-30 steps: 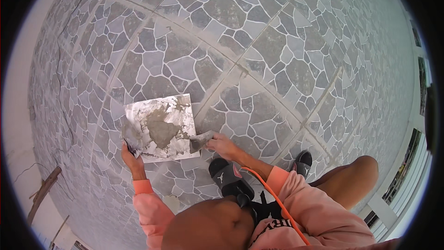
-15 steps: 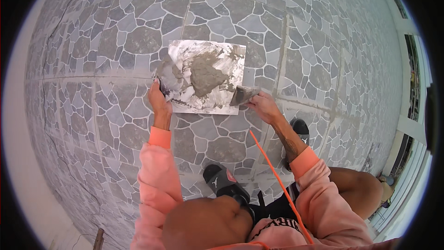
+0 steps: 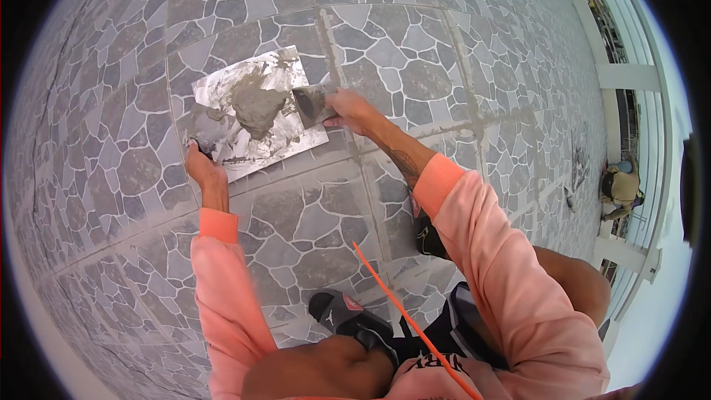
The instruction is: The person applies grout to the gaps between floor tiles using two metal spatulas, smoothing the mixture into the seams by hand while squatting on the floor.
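A white rectangular board [image 3: 281, 150] smeared with wet grey mortar is tilted over the floor, with a thick mortar heap [image 3: 259, 107] near its middle. My left hand [image 3: 206, 169] is closed at its left edge, thumb on top. Beside that thumb, a grey-coated flat patch [image 3: 206, 124] juts a little past the edge; whether it is mortar or a blade is unclear. My right hand [image 3: 352, 112] grips a putty knife [image 3: 312, 106] with a wide, dark grey blade. The blade lies against the right side of the board, and my fingers hide its handle.
The stone-patterned tiled floor [image 3: 296, 222] has grey joints, some filled with mortar. My sandalled foot [image 3: 348, 315] is below the board. An orange cord [image 3: 400, 304] hangs in front of me. Far right, a person [image 3: 621, 187] crouches near a white railing [image 3: 629, 78].
The board and both hands have shifted left and slightly up in view, and the board is now turned at an angle. The putty knife has moved up along the board's right side.
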Demonstrator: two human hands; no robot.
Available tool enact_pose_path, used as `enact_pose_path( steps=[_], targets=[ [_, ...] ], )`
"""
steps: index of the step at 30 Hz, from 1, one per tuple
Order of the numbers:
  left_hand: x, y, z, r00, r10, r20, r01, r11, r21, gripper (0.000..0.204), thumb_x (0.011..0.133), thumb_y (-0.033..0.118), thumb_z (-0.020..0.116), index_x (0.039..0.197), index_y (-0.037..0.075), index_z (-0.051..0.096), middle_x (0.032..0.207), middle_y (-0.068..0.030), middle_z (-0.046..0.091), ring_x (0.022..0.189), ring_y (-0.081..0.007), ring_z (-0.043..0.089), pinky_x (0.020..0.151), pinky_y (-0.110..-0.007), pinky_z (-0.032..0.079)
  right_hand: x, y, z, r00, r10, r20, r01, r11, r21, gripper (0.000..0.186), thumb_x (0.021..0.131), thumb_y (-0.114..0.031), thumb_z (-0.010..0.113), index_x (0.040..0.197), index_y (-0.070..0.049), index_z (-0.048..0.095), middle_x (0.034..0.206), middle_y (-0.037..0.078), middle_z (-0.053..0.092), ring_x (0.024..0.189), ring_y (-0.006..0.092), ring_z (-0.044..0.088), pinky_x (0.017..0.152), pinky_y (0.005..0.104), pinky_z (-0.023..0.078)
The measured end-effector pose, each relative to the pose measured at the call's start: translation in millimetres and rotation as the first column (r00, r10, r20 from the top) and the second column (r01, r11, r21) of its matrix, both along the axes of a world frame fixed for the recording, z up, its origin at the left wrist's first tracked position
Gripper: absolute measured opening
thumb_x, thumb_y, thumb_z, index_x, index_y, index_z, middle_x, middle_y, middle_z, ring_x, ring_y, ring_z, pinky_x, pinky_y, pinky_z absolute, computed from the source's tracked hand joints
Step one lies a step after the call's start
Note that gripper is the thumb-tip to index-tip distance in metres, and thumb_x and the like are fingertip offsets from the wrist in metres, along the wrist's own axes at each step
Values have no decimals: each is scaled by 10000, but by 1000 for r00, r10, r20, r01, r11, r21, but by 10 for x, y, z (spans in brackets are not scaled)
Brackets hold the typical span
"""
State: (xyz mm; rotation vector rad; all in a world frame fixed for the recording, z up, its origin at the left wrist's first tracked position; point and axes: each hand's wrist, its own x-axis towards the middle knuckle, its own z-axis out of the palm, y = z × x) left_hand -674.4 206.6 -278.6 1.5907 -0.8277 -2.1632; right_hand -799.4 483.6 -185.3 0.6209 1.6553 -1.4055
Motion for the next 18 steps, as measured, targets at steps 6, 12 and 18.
enact_pose_path(
  steps=[6, 12, 18],
  targets=[
    [-24, -74, 41, 986, -156, -65, 156, 988, 2, 254, 956, 160, 436, 1078, -29, 554, 1033, -97, 588, 937, -203, 567, 843, -348, 453, -261, 29, 272, 993, 120, 11, -120, 992, 39, 245, 788, -115, 552, 1016, -32, 517, 1002, 74, 492, 927, 219, 515, 795, 456, 502],
    [-70, -653, 473, 869, -495, -17, 484, 855, -188, 253, 967, 208, 445, 1063, 2, 555, 991, -72, 587, 885, -143, 540, 823, -275, 419, -853, 236, 1242, 957, 289, -30, -290, 954, -70, 196, 842, -133, 550, 973, 9, 518, 981, 85, 525, 912, 233, 574, 789, 417, 539],
    [-566, -818, 1580, 626, -749, 218, 722, 450, -526, 267, 949, 250, 473, 911, -8, 533, 718, 3, 449, 689, -96, 378, 623, -279, 354, -1255, 257, 2546, 936, 347, -63, -353, 917, -188, 262, 873, -126, 525, 1117, -33, 503, 1103, 60, 547, 950, 151, 564, 773, 349, 505]
  ],
)
